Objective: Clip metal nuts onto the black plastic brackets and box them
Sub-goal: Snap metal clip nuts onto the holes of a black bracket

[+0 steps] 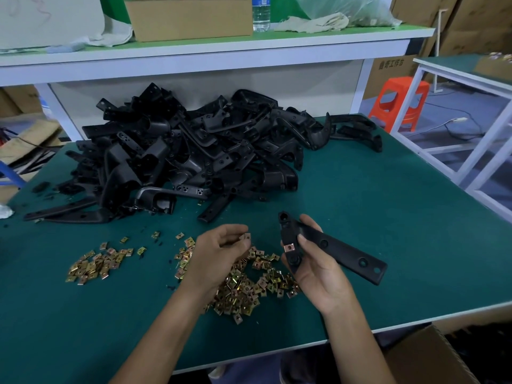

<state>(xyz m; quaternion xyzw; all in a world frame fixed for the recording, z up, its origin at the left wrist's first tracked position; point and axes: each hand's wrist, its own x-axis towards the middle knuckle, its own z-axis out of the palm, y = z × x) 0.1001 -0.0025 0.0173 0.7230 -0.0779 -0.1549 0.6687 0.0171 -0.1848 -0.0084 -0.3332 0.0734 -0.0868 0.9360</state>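
My right hand (315, 268) grips a long black plastic bracket (346, 252) above the green table; one copper-coloured metal nut (289, 248) is clipped on its near arm beside my thumb. My left hand (219, 252) pinches a single metal nut (246, 236) between fingertips, a short way left of the bracket. Below both hands lies a heap of loose brass-coloured nuts (243, 286), with a smaller heap (94, 266) further left. A large pile of black brackets (194, 151) fills the back of the table.
An open cardboard box (432, 356) sits below the table's front right edge. A shelf above the pile carries a cardboard box (191, 18) and a water bottle (261, 12). An orange stool (399, 102) and a white table frame (471, 112) stand to the right.
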